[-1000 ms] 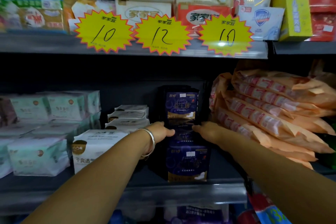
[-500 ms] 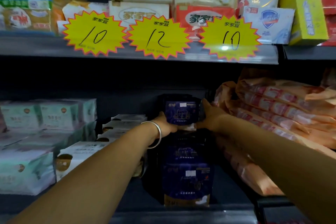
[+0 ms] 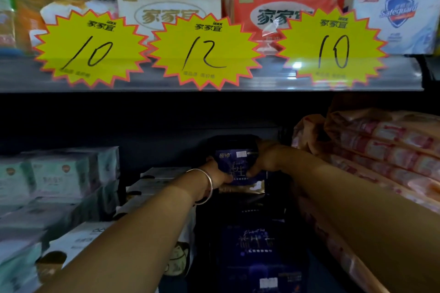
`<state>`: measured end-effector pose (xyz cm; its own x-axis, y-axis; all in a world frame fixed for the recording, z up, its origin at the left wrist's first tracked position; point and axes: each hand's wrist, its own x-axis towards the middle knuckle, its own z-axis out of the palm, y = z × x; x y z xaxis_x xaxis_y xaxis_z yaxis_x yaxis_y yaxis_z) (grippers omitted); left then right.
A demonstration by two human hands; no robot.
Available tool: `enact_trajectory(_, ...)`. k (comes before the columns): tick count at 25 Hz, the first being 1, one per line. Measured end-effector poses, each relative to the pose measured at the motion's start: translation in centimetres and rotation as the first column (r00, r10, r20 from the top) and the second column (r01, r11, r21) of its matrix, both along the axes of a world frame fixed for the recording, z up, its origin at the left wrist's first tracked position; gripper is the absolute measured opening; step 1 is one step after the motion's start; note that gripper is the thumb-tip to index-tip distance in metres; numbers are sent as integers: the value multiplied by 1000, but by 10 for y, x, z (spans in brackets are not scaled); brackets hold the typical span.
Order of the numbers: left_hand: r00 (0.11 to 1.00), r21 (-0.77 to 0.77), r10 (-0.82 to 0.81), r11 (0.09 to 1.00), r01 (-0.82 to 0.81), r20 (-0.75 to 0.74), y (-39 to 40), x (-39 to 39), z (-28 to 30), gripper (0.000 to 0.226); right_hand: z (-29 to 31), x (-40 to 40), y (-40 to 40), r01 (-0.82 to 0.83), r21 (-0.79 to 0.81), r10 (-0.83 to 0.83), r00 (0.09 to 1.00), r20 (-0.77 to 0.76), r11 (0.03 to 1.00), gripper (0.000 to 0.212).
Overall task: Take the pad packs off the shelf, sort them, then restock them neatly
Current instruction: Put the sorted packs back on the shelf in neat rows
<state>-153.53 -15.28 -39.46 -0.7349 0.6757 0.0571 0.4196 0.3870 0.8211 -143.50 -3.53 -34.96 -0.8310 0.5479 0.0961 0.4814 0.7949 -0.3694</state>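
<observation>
The left hand [image 3: 217, 173] and the right hand [image 3: 265, 160] both reach deep into the middle shelf and hold the same dark blue pad pack [image 3: 239, 169], the left gripping its left edge, the right curled over its upper right corner with the thumb across the front. A silver bangle [image 3: 206, 185] sits on the left wrist. The pack stands upright at the back of a dim bay, above more dark blue packs [image 3: 252, 242] that lie in a row running toward the front edge. White packs [image 3: 154, 181] are stacked just to the left, mint-green packs [image 3: 64, 171] further left, and a leaning heap of pink and orange packs [image 3: 381, 150] crowds the right side, touching or nearly touching the right forearm.

The pack looks to be at the point of being lifted out or settled into place; which of the two cannot be told. The main risk is on the right: the slanted pink heap looks loosely stacked, and a forearm dragging along it could send packs sliding off the shelf. The soft, glossy wrapper may also slip from fingertip holds, and the darkness of the bay makes misjudging the row below likely
</observation>
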Motion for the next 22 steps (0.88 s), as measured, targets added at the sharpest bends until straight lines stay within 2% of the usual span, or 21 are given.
enact_trajectory(5,1000,-15,13,1000,-13,-29,0,3,-2,69,-3,2,-1,13,-12,-14,999,-49,1000,97)
enact_trajectory(9,987,-73,-23,997,12,-158,-12,7,1,65,-3,5,-16,54,156,-55,998,4,986,108)
enact_trajectory(11,978,-111,-70,993,49,-196,-23,11,2,49,-10,8,-29,83,247,-81,997,-21,966,107)
enact_trajectory(13,960,-166,-128,982,88,-250,-37,21,3,18,-18,14,-46,96,405,-88,995,-39,909,92)
enact_trajectory(14,950,-202,-146,975,91,-277,-44,27,4,14,-21,16,-53,93,459,-82,996,-43,883,85)
enact_trajectory(17,916,-283,-178,956,75,-359,-75,37,6,33,-23,25,-84,33,446,-40,999,7,894,70)
enact_trajectory(20,867,-314,-208,947,63,-452,-111,42,6,33,-30,39,-118,-32,373,23,999,28,927,47)
enact_trajectory(22,866,-307,-190,951,44,-462,-137,44,5,39,-38,49,-142,-63,330,62,998,14,942,47)
